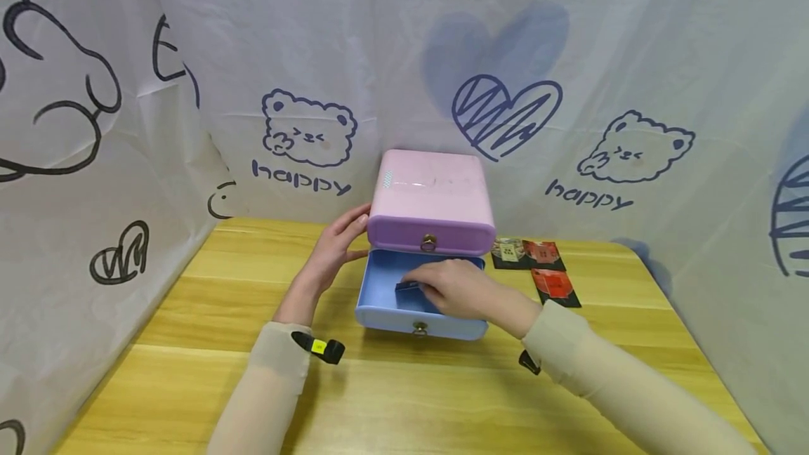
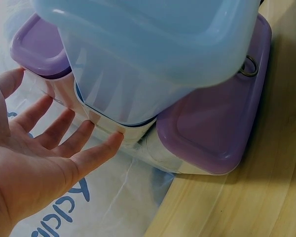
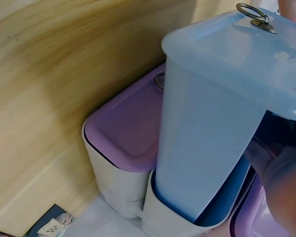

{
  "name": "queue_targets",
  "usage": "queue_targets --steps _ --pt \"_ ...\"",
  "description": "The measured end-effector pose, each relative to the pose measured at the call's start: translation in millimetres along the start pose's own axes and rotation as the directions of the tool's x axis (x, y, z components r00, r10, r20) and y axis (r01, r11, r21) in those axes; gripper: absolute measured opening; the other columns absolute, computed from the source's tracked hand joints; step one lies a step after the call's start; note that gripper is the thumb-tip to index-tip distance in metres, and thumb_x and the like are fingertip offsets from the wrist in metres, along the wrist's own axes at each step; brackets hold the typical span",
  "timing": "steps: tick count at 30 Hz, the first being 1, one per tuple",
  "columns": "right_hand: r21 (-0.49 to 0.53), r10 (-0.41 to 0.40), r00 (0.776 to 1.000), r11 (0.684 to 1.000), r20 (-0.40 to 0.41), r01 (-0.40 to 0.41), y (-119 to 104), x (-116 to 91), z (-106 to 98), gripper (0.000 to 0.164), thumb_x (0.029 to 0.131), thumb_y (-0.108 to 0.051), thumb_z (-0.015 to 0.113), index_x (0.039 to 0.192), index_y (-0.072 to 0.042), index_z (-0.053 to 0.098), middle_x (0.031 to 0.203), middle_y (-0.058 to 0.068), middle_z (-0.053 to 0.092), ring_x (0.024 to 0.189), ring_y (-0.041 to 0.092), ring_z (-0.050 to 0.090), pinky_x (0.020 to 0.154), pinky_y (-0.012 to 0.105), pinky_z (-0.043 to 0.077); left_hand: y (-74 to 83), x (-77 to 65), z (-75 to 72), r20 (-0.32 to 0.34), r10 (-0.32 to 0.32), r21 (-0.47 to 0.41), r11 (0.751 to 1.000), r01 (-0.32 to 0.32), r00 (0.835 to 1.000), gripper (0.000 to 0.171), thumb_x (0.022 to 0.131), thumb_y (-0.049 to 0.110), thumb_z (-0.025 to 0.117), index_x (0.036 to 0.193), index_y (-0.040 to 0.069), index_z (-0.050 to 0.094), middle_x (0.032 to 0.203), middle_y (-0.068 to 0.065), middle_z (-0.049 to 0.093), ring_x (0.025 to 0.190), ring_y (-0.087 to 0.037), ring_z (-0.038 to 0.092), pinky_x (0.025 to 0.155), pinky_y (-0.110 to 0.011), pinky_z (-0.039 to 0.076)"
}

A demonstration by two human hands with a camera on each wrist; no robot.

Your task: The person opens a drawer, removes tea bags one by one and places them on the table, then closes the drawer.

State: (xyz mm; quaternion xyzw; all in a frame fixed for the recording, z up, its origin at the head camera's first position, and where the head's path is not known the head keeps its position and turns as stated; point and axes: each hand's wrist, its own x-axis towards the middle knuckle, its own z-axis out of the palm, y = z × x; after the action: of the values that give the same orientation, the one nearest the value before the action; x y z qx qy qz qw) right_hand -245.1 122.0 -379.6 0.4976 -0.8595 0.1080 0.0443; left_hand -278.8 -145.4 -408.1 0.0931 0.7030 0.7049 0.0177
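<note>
A small cabinet with a pale pink top point(image 1: 436, 177) stands against the back cloth. Its light blue middle drawer point(image 1: 385, 320) is pulled out, between a purple upper drawer point(image 1: 398, 233) and a purple lower drawer point(image 2: 212, 123). My right hand point(image 1: 458, 288) reaches inside the blue drawer and pinches a dark, flat card-like piece point(image 1: 406, 286); the fingers partly hide it. Along the cabinet's left side, my left hand point(image 1: 329, 255) rests its spread, nearly straight fingertips and holds nothing.
Right of the cabinet, dark cards with red and pale prints lie on the wooden table: a pale-printed card point(image 1: 508, 251), a red one point(image 1: 543, 253) and another red one point(image 1: 556, 288). A white printed cloth point(image 1: 404, 55) hangs behind and at both sides.
</note>
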Motion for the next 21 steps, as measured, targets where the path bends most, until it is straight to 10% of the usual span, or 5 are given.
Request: queue_targets --steps 21 --pt "0.002 -0.059 0.968 0.998 -0.243 0.061 2 -28 1 0.031 0.095 -0.001 0.066 0.124 -0.009 0.073 0.118 0.003 0.076 0.103 0.018 0.073 0.084 0.037 0.062 -2.9 1.1 -0.7 0.001 -0.001 -0.010 1.000 0.001 1.000 0.056 0.109 0.040 0.052 0.159 0.016 0.043 0.163 -0.008 0.042 0.147 -0.033 0.041 0.107 -0.062 0.049"
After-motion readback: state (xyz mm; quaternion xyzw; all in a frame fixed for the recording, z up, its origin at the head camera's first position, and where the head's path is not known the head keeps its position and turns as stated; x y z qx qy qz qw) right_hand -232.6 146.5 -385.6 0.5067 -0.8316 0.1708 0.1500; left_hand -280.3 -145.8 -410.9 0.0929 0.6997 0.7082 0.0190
